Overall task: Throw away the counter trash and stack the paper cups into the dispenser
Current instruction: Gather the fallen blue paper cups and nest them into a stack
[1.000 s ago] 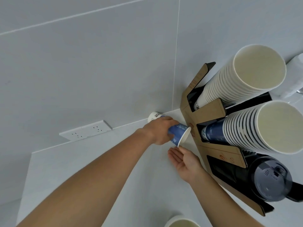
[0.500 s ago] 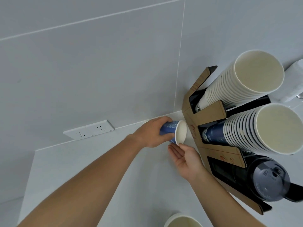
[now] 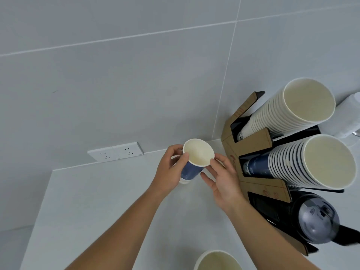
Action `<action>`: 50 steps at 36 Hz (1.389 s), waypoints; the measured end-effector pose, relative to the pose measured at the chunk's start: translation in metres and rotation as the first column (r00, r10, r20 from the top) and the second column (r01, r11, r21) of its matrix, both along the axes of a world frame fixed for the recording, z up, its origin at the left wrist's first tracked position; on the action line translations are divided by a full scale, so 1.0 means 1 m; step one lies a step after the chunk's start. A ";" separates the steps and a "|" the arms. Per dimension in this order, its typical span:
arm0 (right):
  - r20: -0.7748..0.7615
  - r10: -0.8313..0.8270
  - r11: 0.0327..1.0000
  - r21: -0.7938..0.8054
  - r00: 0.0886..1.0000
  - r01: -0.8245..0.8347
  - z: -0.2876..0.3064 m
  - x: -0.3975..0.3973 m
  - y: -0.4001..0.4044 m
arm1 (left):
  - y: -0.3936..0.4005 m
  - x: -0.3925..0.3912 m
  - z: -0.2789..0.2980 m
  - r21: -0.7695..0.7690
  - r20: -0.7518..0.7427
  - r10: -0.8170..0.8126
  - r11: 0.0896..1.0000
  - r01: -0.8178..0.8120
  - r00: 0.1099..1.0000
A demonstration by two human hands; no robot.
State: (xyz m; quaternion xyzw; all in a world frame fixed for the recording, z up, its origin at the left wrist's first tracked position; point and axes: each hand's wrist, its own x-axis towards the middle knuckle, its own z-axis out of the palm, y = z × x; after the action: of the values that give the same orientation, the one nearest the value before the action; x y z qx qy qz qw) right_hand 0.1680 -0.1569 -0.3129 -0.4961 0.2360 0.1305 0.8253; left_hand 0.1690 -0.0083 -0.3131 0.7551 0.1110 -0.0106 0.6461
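A light, easily crushed blue paper cup (image 3: 191,167) is pinched by the left hand (image 3: 171,172); the right hand (image 3: 224,180), fingers spread, touches its rim.

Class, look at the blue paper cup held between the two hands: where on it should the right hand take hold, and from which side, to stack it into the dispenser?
Grip the blue paper cup by its side wall just below the rim, coming from its right, where the right hand already is. The open mouth faces the camera and the left hand covers the left wall, so the right wall is free. That probably leaves the tapered base clear to nest in the dispenser.
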 end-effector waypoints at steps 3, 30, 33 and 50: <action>0.045 0.016 0.998 -0.057 0.999 -0.013 0.009 -0.002 0.002 | 0.001 -0.010 0.007 -0.056 -0.005 0.048 0.997 -0.048 0.999; 0.541 0.271 0.953 -0.269 0.796 -0.142 0.170 -0.091 -0.024 | -0.018 -0.136 0.166 -0.128 0.271 0.256 0.965 -0.229 0.928; 0.575 0.277 0.951 -0.276 0.769 -0.136 0.190 -0.105 -0.033 | -0.025 -0.151 0.186 -0.116 0.327 0.262 0.965 -0.236 0.908; 0.661 0.339 0.927 -0.358 0.669 -0.117 0.237 -0.167 -0.067 | -0.053 -0.221 0.227 -0.176 0.448 0.269 0.962 -0.211 0.853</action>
State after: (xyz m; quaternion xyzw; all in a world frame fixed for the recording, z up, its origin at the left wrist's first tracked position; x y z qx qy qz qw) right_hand 0.0009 -0.2243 -0.0756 -0.6467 -0.1499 -0.0037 0.7478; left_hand -0.0523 -0.0609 -0.0863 0.6752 0.0446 0.2459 0.6940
